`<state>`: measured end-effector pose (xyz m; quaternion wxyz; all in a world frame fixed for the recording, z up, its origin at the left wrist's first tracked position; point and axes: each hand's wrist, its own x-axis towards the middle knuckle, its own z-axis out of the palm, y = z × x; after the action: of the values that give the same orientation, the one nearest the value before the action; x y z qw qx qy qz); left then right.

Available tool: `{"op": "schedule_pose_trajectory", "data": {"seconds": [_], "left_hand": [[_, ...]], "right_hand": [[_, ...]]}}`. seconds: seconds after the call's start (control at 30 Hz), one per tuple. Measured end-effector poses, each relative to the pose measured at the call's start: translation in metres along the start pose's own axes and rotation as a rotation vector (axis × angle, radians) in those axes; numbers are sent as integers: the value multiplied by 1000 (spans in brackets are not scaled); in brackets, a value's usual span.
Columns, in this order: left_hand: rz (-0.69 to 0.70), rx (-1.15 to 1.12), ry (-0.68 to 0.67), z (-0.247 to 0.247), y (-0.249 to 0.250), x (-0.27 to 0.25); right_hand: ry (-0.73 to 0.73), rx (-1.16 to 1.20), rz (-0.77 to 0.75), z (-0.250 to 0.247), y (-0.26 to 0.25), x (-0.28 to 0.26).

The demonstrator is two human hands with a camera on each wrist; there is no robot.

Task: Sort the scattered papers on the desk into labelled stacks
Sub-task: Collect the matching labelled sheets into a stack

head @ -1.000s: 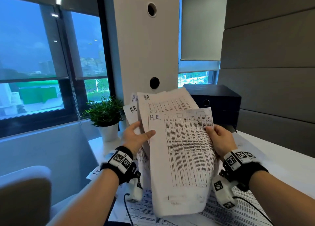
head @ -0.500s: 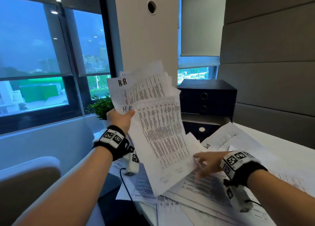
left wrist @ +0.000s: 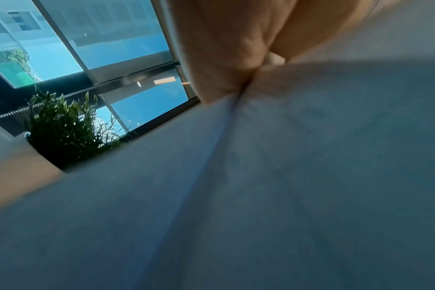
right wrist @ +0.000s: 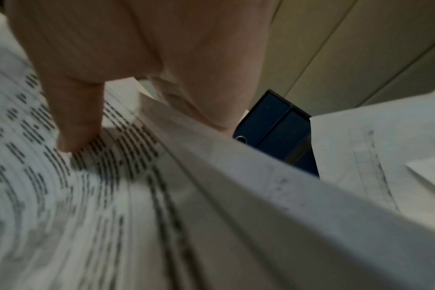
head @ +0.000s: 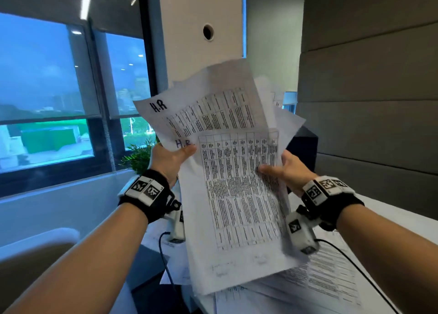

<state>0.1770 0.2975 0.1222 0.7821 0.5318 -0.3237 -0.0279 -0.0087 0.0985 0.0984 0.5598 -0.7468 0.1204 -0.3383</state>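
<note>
Both hands hold one sheaf of printed sheets upright in the air above the surface. The left hand has its grip pinching the sheaf's left margin, thumb across the front just beside a handwritten "H.R" mark; the left wrist view shows the fingers behind the paper. The right hand pinches the right margin, its thumb pressed on the printed table of the front sheet, fingers hidden behind. The sheaf, here called the H.R sheets, is fanned and uneven: a second sheet rises skewed behind the front one and also bears "H.R", with more edges showing behind at the right.

Judged from this, one labelled group is gathered in hand but not yet squared or laid down. Below the sheaf, loose papers lie overlapping toward the near right edge of the white surface, and no finished stack is visible there. A dark drawer unit stands toward the far edge and a potted plant toward the window side. The task seems early to midway: the remaining sheets await sorting, and how many labels exist cannot be told.
</note>
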Motion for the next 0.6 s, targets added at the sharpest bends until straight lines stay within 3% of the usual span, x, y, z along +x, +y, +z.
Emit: {"op": "schedule_pose_trajectory", "data": {"seconds": [0.13, 0.23, 0.4, 0.6], "left_hand": [[-34, -21, 21, 8, -17, -3], [-12, -46, 53, 22, -18, -5], [192, 8, 132, 64, -8, -8], [302, 174, 60, 99, -22, -27]], "right_hand": [[86, 167, -48, -4, 3, -8], [217, 43, -123, -10, -6, -9], [458, -101, -317, -18, -28, -7], [498, -175, -274, -28, -18, -14]]}}
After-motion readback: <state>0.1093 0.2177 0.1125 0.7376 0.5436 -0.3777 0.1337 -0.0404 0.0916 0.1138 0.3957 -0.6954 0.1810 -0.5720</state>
